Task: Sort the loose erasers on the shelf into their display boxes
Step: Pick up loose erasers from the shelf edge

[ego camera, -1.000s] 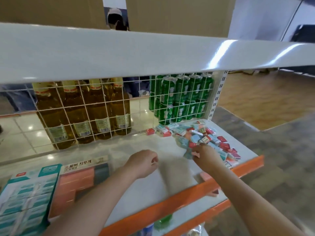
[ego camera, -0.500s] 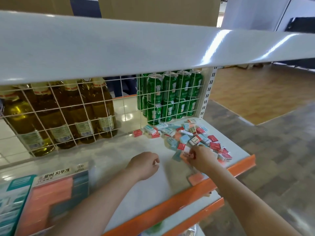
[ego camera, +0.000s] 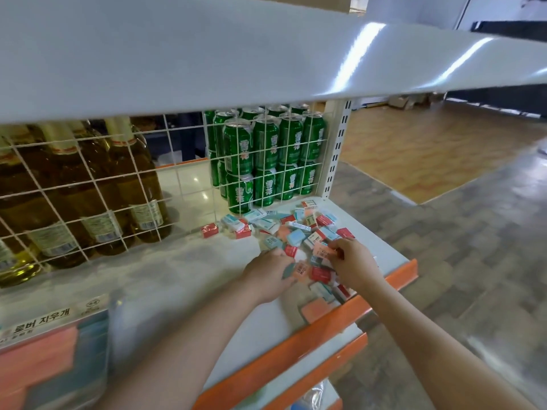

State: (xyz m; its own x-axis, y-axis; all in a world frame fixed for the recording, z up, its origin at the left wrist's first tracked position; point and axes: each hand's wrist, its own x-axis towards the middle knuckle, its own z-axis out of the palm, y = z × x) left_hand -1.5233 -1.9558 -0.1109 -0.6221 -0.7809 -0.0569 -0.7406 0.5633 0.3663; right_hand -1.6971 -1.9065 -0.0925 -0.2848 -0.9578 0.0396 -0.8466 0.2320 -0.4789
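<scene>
The person is gathering from the eraser pile (ego camera: 299,232) at the shelf's (ego camera: 183,279) right end. The right hand (ego camera: 352,261) is pinching a pink eraser (ego camera: 324,252); the left hand (ego camera: 268,276) is seemingly curling over a teal eraser (ego camera: 288,271), though blur obscures it. Next, carrying them leftward to the display box (ego camera: 53,359), matching colours.
</scene>
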